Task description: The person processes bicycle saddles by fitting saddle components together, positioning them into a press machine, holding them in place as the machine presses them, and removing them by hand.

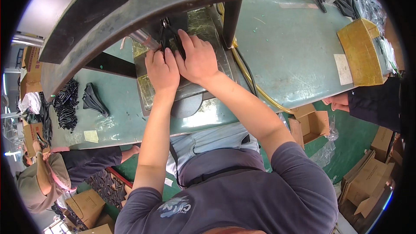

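Observation:
Both my hands reach under the arched metal frame (pixel 173 6) of a machine and hold a narrow black part (pixel 166 34), which looks like a bicycle saddle. My left hand (pixel 163 70) grips its near left side, fingers bent over it. Beside it, my right hand (pixel 199 58) holds the right side, index finger stretched forward along it and thumb near the left hand. Beneath lies a dark metal plate (pixel 222 63) with shiny tape. A metal rod (pixel 145 39) slants down close to my left fingers. Much of the black part is hidden by my hands.
A black bicycle saddle (pixel 94 100) and a pile of small black parts (pixel 66 104) lie left on the green table (pixel 286 65). A yellow hose (pixel 264 95) runs right of the plate. A yellow box (pixel 362 52) stands far right. Other people are at both sides.

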Tool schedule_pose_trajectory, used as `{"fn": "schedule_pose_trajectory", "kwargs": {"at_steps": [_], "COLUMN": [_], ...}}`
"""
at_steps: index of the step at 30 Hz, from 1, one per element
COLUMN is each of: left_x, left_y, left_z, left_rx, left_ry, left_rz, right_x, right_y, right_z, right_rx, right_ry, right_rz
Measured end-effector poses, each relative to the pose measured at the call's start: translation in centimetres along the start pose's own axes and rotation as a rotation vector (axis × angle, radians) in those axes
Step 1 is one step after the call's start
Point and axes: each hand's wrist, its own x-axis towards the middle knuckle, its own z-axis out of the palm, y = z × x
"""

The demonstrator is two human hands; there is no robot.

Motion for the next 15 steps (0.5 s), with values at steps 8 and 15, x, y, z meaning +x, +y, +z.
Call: {"fn": "schedule_pose_trajectory", "kwargs": {"at_steps": [8,15], "left_x": [-1.1,-1.5], "left_y": [-0.9,-1.3], "left_z": [0.4,-1.7], "left_rx": [-0.056,-0.146], "left_ry": [0.022,-0.064], "left_rz": [-0.066,-0.157], "right_x": [-0.4,-0.7], "right_y": [-0.1,0.0], "right_z": [0.7,-1.1], "right_rx": [-0.086,0.159], "right_ry": [-0.099,-0.107], "right_rz": [0.054,0.059]}}
